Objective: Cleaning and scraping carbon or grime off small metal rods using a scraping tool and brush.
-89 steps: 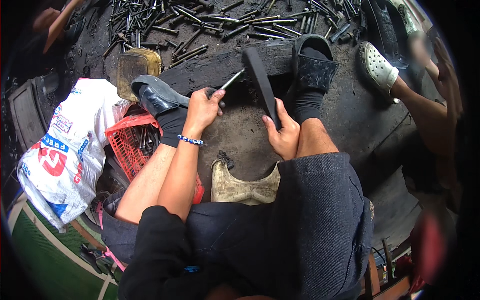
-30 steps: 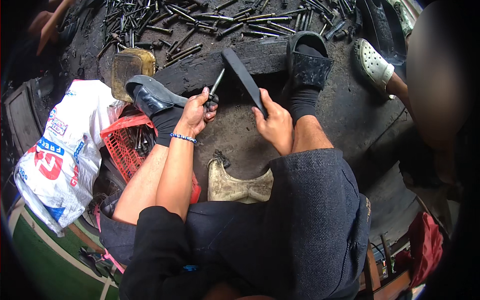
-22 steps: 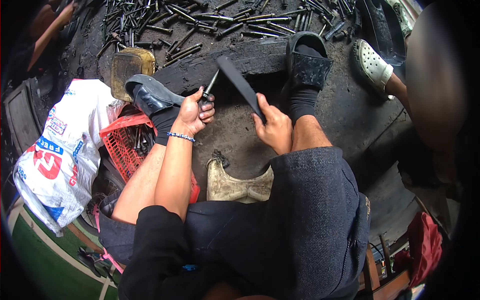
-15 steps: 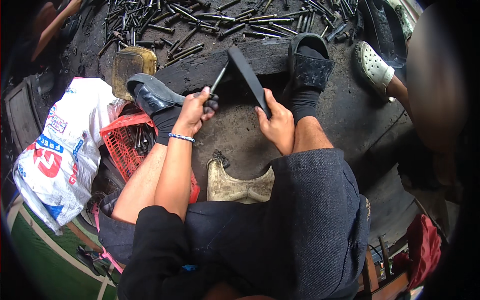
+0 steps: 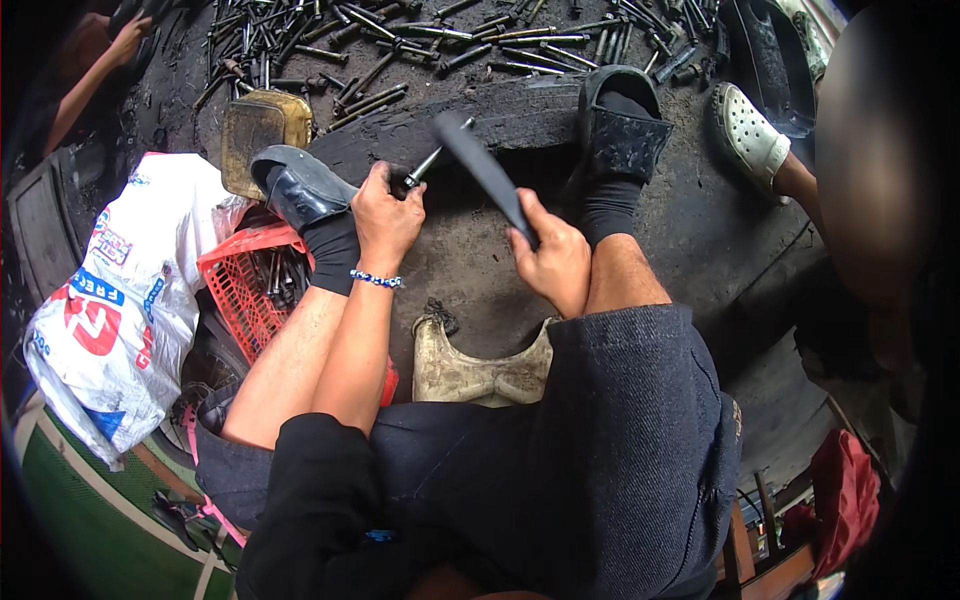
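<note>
My left hand (image 5: 388, 222) pinches a long bolt (image 5: 430, 163) near its thicker end, and the thin shaft slants up and to the right. In my right hand (image 5: 555, 258) is a flat dark bar (image 5: 487, 175) with a rounded end, gripped at its lower end and slightly blurred. The bar's far end crosses close to the bolt's tip; whether they touch I cannot tell. Both are in front of a dark, worn wooden beam (image 5: 400, 150) between my two black sandals (image 5: 625, 120).
Many loose bolts (image 5: 420, 40) lie scattered beyond the beam. At left are a red plastic basket (image 5: 235, 290) of bolts, a stained yellowish container (image 5: 262, 130) and a white printed sack (image 5: 130, 300). Another person's white clog (image 5: 748, 135) is at right, another person's hand (image 5: 128, 40) at upper left.
My left hand has turned, its back now showing, and shifted slightly left, with the bolt's thicker end now visible. The bar's far end has moved a little left and down.
</note>
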The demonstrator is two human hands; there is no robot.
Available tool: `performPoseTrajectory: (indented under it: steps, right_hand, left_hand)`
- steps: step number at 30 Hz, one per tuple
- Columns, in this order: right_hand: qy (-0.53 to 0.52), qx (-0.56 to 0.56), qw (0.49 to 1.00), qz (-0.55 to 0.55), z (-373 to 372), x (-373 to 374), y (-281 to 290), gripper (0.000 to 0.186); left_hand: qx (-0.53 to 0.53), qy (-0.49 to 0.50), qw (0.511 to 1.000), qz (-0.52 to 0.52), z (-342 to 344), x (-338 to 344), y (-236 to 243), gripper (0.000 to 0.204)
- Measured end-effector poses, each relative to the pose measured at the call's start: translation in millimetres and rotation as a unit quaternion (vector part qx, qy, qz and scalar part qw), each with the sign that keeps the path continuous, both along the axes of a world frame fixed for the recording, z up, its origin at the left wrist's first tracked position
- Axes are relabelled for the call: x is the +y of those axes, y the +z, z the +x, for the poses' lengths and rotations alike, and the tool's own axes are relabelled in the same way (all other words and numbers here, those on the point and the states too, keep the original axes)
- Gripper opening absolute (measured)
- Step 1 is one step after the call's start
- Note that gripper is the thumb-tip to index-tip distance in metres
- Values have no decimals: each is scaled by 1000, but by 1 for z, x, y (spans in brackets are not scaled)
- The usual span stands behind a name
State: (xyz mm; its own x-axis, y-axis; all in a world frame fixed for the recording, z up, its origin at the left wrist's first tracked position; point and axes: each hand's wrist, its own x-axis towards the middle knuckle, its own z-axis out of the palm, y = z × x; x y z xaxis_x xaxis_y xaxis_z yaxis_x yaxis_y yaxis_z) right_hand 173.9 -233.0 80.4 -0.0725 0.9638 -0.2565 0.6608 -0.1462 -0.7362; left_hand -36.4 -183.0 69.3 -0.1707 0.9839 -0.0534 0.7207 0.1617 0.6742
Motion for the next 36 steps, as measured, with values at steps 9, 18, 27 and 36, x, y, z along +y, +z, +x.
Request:
performPoseTrajectory:
  steps: [9, 18, 27, 36]
  right_hand:
    - [-69, 7, 997, -23, -9, -4, -1, 52]
    - [-37, 3, 999, -30, -5, -6, -1, 52]
    - [-179, 136, 974, -13, -3, -21, 0, 50]
    - [-199, 153, 968, -30, -6, -29, -9, 47]
  left_hand:
    - [33, -11, 999, -4, 2, 0, -1, 27]
    - [10, 36, 998, -42, 1, -4, -6, 26]
    - [-330, 75, 918, -205, -19, 6, 2, 21]
    - [-208, 80, 971, -90, -13, 2, 4, 15]
